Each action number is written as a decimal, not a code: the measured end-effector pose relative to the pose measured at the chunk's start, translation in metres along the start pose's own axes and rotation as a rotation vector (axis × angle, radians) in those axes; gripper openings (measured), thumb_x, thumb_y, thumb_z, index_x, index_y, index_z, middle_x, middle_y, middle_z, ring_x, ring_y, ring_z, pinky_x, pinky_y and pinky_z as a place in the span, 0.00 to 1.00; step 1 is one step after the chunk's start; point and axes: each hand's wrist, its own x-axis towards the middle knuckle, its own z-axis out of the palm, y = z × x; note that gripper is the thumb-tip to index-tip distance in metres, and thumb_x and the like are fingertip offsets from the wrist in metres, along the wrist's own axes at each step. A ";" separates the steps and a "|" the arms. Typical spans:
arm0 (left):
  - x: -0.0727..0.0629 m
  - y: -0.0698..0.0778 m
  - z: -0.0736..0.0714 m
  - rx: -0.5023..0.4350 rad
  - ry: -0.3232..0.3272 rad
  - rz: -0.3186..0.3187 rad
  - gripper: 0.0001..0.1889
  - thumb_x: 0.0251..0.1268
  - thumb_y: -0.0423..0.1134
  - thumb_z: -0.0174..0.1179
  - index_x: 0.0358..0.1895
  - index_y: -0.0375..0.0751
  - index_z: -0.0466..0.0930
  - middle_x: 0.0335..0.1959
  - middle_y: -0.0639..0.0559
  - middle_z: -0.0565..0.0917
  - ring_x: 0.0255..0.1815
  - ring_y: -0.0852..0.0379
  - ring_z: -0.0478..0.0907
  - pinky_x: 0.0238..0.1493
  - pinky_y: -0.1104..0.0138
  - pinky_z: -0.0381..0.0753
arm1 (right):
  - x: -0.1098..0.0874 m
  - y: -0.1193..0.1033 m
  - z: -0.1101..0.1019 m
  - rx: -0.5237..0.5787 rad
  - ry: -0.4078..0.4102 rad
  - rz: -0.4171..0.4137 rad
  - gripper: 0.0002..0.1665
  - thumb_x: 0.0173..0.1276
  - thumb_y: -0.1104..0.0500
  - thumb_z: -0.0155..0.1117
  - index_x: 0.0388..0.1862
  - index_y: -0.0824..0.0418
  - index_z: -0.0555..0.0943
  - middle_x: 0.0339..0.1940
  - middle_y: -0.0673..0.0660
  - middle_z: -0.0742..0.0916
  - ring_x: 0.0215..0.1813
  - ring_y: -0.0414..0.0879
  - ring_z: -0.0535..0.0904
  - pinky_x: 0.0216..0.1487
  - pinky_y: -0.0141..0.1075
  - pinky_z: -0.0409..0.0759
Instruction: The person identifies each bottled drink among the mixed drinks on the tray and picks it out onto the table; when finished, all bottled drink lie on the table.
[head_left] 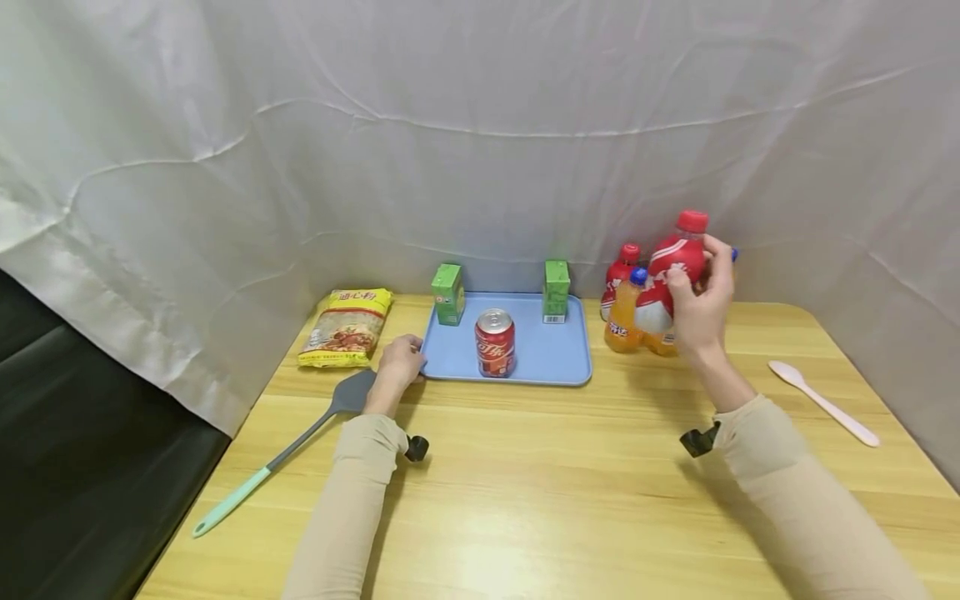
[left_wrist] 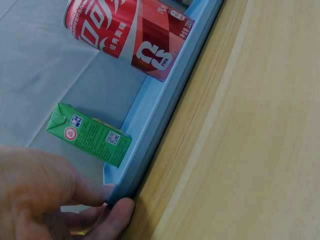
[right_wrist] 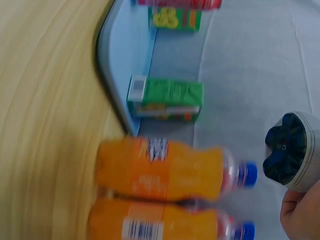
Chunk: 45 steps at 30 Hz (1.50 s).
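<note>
My left hand [head_left: 400,367] pinches the front left corner of a blue tray [head_left: 450,357], with the thumb at the rim in the left wrist view. A red Coca-Cola can [head_left: 495,346] stands near the tray's front edge. Two green drink cartons [head_left: 449,293] stand at its back left and back right. Raised at the right, a red-capped bottle [head_left: 675,257] with a red and white label is gripped by my right hand [head_left: 703,304]. Its dark base [right_wrist: 286,150] shows in the right wrist view, where most of the hand is out of frame.
Two orange soda bottles [head_left: 622,321] with blue caps stand right of the tray, partly behind the raised bottle. Another red-capped bottle [head_left: 615,279] is behind them. A yellow food packet [head_left: 347,327] and a grey spatula [head_left: 300,437] lie left; a pale pink spoon [head_left: 825,406] lies far right.
</note>
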 end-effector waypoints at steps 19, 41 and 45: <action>0.004 -0.001 -0.001 -0.003 -0.023 -0.028 0.21 0.78 0.30 0.53 0.71 0.34 0.75 0.65 0.32 0.80 0.45 0.46 0.88 0.36 0.68 0.91 | 0.006 0.035 -0.096 -0.435 0.134 0.173 0.32 0.69 0.54 0.66 0.72 0.43 0.74 0.50 0.33 0.77 0.48 0.35 0.73 0.42 0.20 0.77; 0.004 -0.001 -0.001 -0.019 -0.017 -0.032 0.21 0.78 0.29 0.53 0.70 0.35 0.76 0.66 0.34 0.80 0.46 0.47 0.87 0.36 0.69 0.91 | 0.013 0.076 -0.125 -0.629 -0.030 0.396 0.41 0.70 0.44 0.72 0.79 0.42 0.67 0.45 0.31 0.74 0.43 0.26 0.75 0.47 0.12 0.74; 0.004 -0.002 0.000 -0.015 -0.014 -0.022 0.21 0.78 0.30 0.53 0.70 0.34 0.76 0.65 0.34 0.81 0.47 0.46 0.87 0.36 0.69 0.91 | 0.011 0.076 -0.124 -0.634 -0.056 0.399 0.42 0.70 0.44 0.72 0.79 0.45 0.67 0.45 0.34 0.74 0.43 0.26 0.75 0.45 0.10 0.73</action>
